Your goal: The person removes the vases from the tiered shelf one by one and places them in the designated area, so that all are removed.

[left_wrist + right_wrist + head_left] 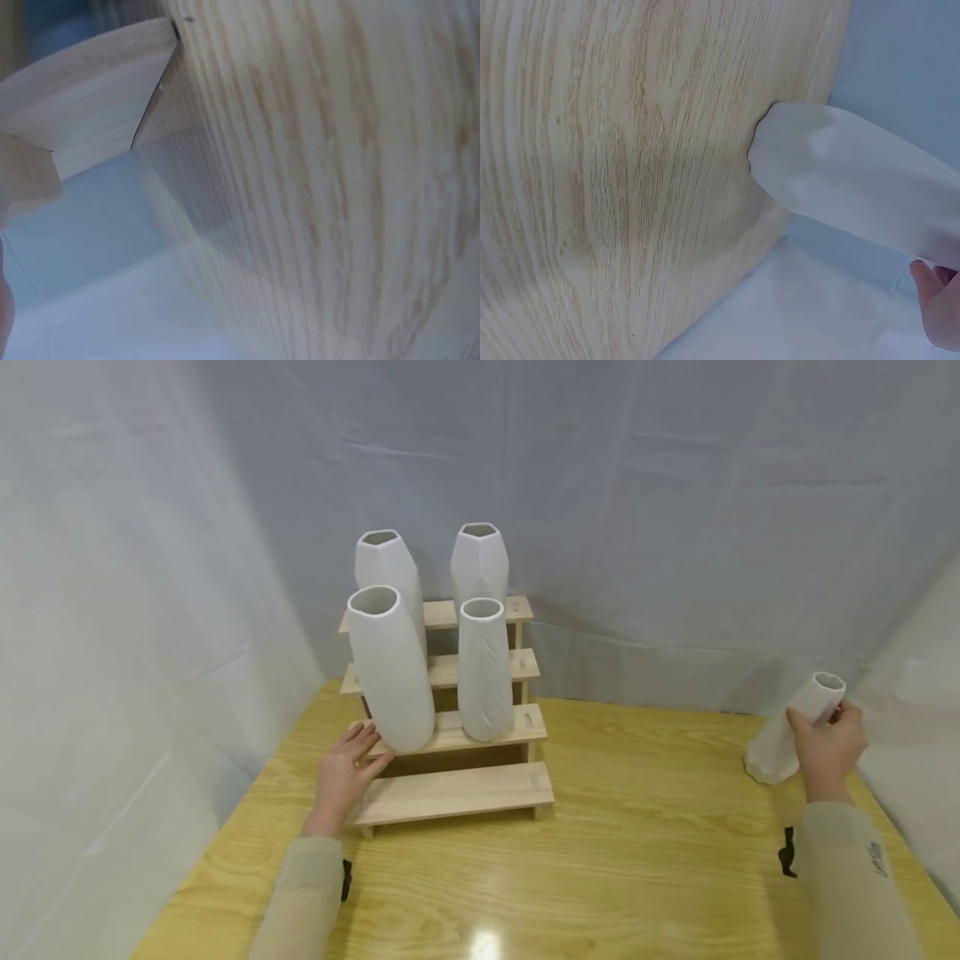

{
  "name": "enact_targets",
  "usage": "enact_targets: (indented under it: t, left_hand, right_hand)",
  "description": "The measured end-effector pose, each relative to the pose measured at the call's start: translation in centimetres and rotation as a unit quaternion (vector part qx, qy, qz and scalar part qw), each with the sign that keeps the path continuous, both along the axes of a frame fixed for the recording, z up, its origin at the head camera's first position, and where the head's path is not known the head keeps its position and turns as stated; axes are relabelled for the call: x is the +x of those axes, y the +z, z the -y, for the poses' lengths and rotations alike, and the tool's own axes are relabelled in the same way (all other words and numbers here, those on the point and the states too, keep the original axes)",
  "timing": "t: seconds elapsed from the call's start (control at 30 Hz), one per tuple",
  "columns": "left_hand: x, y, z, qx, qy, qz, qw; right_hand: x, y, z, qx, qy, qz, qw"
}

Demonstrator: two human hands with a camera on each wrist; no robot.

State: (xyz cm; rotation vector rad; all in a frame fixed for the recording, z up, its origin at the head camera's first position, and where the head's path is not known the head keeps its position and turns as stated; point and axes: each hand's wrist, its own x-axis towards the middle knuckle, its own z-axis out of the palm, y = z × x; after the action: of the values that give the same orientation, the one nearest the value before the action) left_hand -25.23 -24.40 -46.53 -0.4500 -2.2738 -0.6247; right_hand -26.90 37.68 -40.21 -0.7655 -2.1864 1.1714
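Note:
At the right of the head view, my right hand point(828, 747) grips the upper part of a white faceted vase point(774, 747). Its base meets the table in the right wrist view, where part of the vase point(847, 172) and a few fingers show. My left hand point(343, 772) is at the left end of a wooden stepped rack point(457, 789), fingers extended beside the second step from the bottom. On that step stand a smooth white vase point(393, 681) and a textured white vase point(485, 681). Two faceted vases, one left point(384, 560) and one right point(480, 560), rise behind them.
The wood-grain table point(637, 852) stretches between the rack and the right-hand vase. Pale sheeting point(675, 527) hangs behind the table and along both sides. A rack end point(97, 82) stands close in the left wrist view.

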Motion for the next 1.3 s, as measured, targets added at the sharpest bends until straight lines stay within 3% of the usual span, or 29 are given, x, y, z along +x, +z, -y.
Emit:
enact_targets:
  t: [0.33, 1.03, 1.3]
  left_hand:
    - [-0.2, 0.0, -0.1, -0.001, -0.004, -0.009, 0.9999]
    - [0.0, 0.2, -0.1, -0.003, -0.001, -0.004, 1.0]
    - [0.2, 0.1, -0.2, 0.015, -0.003, 0.021, 0.9997]
  right_hand:
    - [0.8, 0.1, -0.6, 0.007, 0.033, 0.027, 0.999]
    - [3.4, 1.8, 0.6, -0.003, 0.038, -0.019, 0.999]
    - [4.5, 2.4, 1.8, 0.021, 0.079, -0.033, 0.996]
